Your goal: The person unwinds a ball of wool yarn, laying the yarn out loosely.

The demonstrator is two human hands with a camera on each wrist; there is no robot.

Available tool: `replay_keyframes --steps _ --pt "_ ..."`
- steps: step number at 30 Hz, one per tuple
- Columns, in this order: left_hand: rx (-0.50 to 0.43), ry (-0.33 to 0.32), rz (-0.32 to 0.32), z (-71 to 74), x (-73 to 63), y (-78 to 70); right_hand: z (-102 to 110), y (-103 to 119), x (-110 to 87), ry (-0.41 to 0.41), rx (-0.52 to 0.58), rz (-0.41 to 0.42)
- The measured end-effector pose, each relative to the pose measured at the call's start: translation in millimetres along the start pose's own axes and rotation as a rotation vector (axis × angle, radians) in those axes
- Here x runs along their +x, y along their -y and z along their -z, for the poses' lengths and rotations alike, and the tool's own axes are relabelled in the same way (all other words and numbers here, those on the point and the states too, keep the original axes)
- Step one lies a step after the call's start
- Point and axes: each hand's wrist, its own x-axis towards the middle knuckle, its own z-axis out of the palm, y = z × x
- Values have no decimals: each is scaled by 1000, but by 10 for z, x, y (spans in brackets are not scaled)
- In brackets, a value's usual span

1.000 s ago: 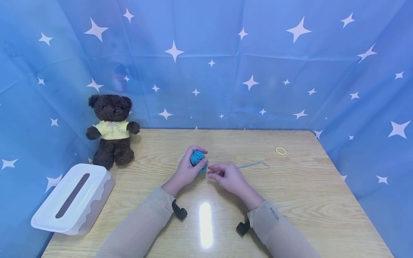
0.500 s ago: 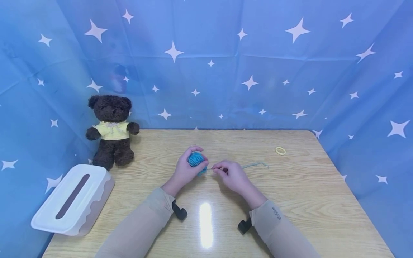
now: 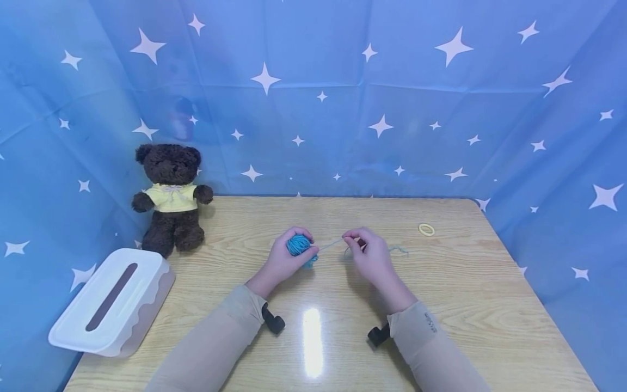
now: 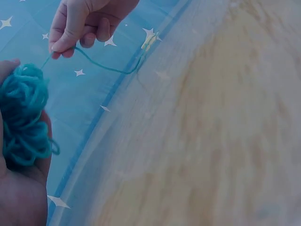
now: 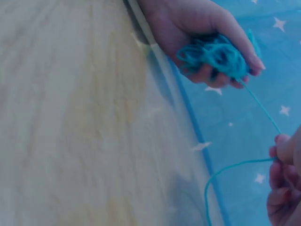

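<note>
Spanning 12 o'clock, a blue star-printed curtain (image 3: 313, 65) backs the wooden tabletop (image 3: 490, 305). A white slotted box (image 3: 73, 326) sits at 9 o'clock, a dark bear (image 3: 171, 169) in a yellow top at 10. Near the middle, the left hand (image 3: 283, 256) curls round a teal yarn ball (image 3: 296, 245), gripping it; the right hand (image 3: 374, 261) pinches its strand (image 3: 330, 244) between thumb and fingers. From the right hand, the ball lies toward 9 o'clock, so the left is nearer, in contact with it. The strand runs straight from ball to pinch, toward 2 o'clock, then trails slack toward 3. A pale yellow ring (image 3: 433, 231) rests at 2 o'clock.
</note>
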Motion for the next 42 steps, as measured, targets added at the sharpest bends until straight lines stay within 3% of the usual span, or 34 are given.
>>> replay_keyframes --steps 7,13,19,26,33,39,42 --pt "-55 29 -62 5 5 17 134 -100 75 -122 -10 -60" --pt "-145 54 -72 6 14 35 238 -225 124 -191 -31 -134" --pt "-21 0 -84 12 19 46 314 -348 155 -219 -45 -186" --pt "-23 -60 -65 -1 24 44 385 -472 184 -255 -68 -236" --pt "-127 -68 -53 -2 15 18 500 -629 204 -254 -145 -320" --pt "-31 -164 -75 1 11 19 578 -710 201 -232 -179 -369" --pt "-44 -221 -83 9 13 21 594 -737 198 -225 -193 -391"
